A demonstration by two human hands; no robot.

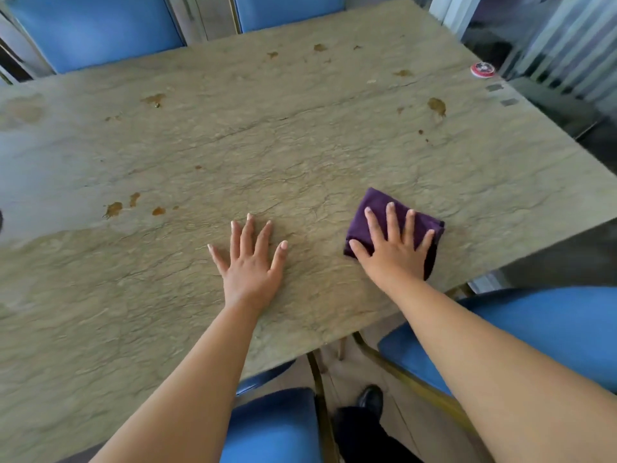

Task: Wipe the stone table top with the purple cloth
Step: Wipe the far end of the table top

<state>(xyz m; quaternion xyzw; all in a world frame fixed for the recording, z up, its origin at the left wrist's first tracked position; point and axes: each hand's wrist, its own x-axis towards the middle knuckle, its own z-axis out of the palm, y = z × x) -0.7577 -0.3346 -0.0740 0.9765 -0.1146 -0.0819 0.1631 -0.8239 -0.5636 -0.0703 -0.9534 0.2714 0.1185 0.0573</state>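
The stone table top (pixel 267 145) is beige and rough, with several brown stains across its left, far and right parts. A folded purple cloth (pixel 379 208) lies near the table's right front edge. My right hand (pixel 395 248) lies flat on the cloth with the fingers spread, pressing it onto the stone. My left hand (pixel 250 262) rests flat on the bare stone to the left of the cloth, fingers apart, holding nothing.
Blue chairs stand at the far side (pixel 96 31) and at the near side (pixel 551 329), (pixel 273 426). A small round red and white lid (pixel 483 69) sits at the table's far right edge. A dark shoe (pixel 370 399) shows on the floor below.
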